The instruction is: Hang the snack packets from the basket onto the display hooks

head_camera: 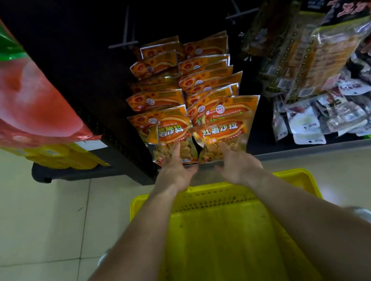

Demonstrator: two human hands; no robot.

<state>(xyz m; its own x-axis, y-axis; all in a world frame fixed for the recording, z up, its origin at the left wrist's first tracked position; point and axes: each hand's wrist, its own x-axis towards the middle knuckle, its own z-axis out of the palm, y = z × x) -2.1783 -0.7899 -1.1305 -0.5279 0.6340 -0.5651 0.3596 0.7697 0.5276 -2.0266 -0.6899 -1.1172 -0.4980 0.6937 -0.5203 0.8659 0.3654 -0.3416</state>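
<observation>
Two packet rows [207,81] hang at 12 o'clock; flat left hand [174,170] and right hand [238,165] touch them; basket [138,204] seems empty, likely finished.

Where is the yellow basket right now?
Bottom centre of the head view: the yellow basket lies beneath both forearms, directly in front of the orange snack packets.

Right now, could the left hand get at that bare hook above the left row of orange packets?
Probably yes. The left hand touches the front orange packet with straight fingers, and the bare hook juts out higher up with nothing hung across it. The hand would only have to lift.
</observation>
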